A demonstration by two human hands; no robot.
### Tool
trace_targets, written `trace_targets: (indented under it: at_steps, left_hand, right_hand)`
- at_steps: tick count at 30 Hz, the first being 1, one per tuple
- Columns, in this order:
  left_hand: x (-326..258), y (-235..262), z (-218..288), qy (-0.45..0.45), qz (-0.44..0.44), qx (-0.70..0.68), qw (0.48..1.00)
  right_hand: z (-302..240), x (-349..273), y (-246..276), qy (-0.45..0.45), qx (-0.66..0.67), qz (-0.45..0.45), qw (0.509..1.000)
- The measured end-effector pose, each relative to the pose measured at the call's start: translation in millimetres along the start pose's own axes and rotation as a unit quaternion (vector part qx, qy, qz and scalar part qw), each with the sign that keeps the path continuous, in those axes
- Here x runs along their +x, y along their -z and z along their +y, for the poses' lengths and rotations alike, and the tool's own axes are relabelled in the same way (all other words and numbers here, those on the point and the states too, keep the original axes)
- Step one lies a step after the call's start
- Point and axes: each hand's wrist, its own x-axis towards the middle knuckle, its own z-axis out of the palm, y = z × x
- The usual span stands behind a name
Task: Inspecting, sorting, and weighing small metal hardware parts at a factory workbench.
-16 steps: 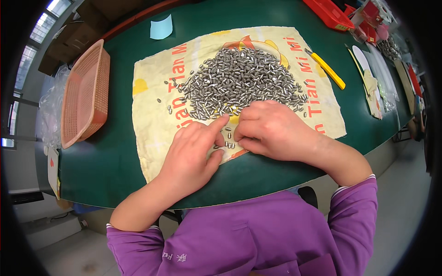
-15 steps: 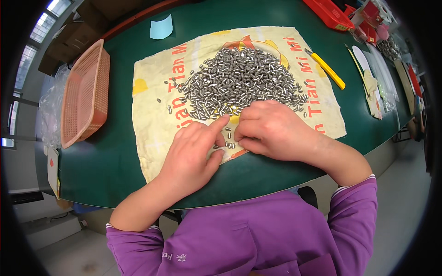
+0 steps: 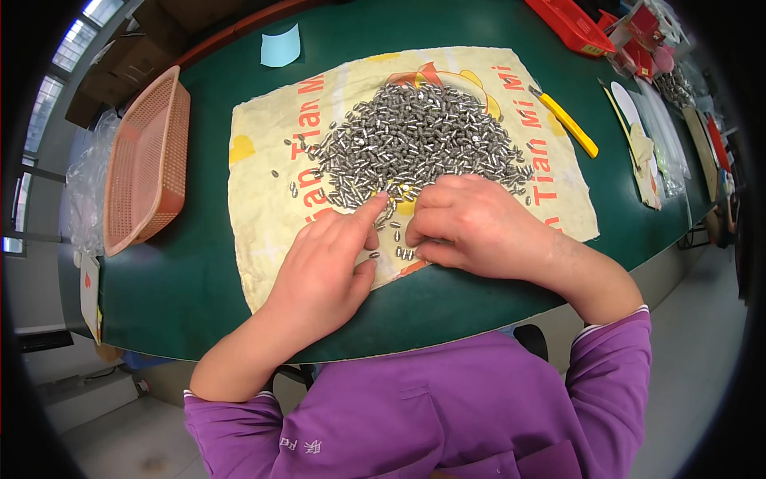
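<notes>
A heap of small, shiny metal pieces [image 3: 415, 136], spindle-shaped, covers the middle of a yellow printed cloth [image 3: 267, 191]. At the heap's near edge, my left hand [image 3: 327, 251] has its fingers apart, the index fingertip touching loose pieces. My right hand [image 3: 467, 223] lies close on its right with the fingers curled and the thumb pressed in. A short row of the metal pieces [image 3: 405, 254] stands side by side at the right thumb tip. Whatever the right fingertips pinch is too small and hidden to make out. A few single pieces [image 3: 396, 231] lie between the hands.
The cloth lies on a green table [image 3: 207, 295]. A pink plastic basket [image 3: 148, 164] stands at the left. A yellow utility knife [image 3: 568, 124] rests on the cloth's right edge. Beyond are a blue paper note [image 3: 280, 46] and a red tray [image 3: 570, 28].
My left hand has shifted slightly left and its index finger has reached forward to the heap. The short row of pieces sits a little farther right. My right hand has hardly moved.
</notes>
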Motion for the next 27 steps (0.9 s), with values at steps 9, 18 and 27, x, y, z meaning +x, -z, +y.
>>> trace_targets:
  at_steps: [9, 18, 27]
  left_hand:
    - [1.0, -7.6, -4.0, 0.014, 0.015, -0.012, 1.0]
    - [0.5, -10.1, -4.1, 0.02, 0.016, -0.033, 0.999]
    - [1.7, -9.2, -4.3, 0.027, 0.018, -0.039, 0.999]
  right_hand:
    - [-2.2, -0.2, -1.5, -0.012, 0.007, -0.018, 1.0]
    - [0.4, -1.7, -5.4, 0.004, 0.02, -0.009, 1.0]
    - [-0.6, -1.9, -7.2, -0.001, 0.03, -0.013, 0.999]
